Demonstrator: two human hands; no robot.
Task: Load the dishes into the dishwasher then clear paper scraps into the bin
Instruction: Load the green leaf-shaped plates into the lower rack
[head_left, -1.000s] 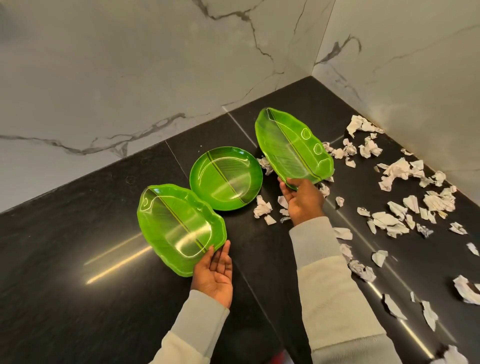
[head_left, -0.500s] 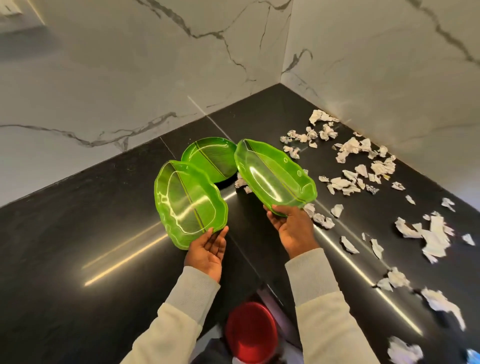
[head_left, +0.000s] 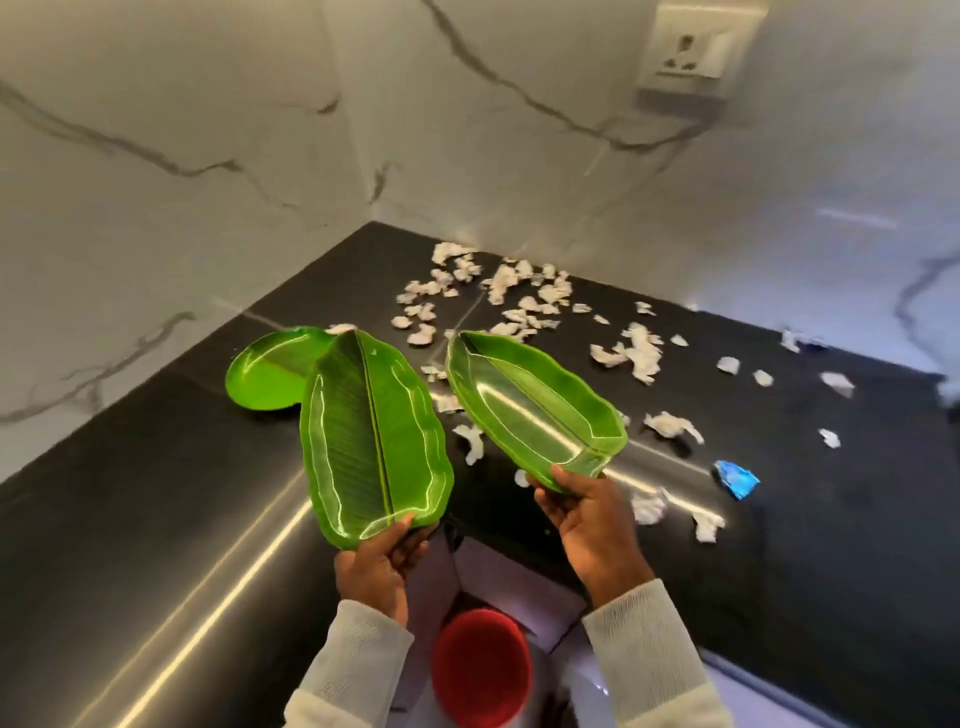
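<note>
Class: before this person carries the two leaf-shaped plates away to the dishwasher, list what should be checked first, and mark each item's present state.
1. Left hand grips left green leaf-shaped plastic plate: ok.
2. Right hand grips right green leaf-shaped plastic plate: ok.
3. Both plates clear of the black stone countertop: ok.
4. Round green plastic plate collected: not ok, lies on countertop.
5. Dishwasher open: cannot tell, not in view.
6. White paper scraps cleared: not ok, scattered.
</note>
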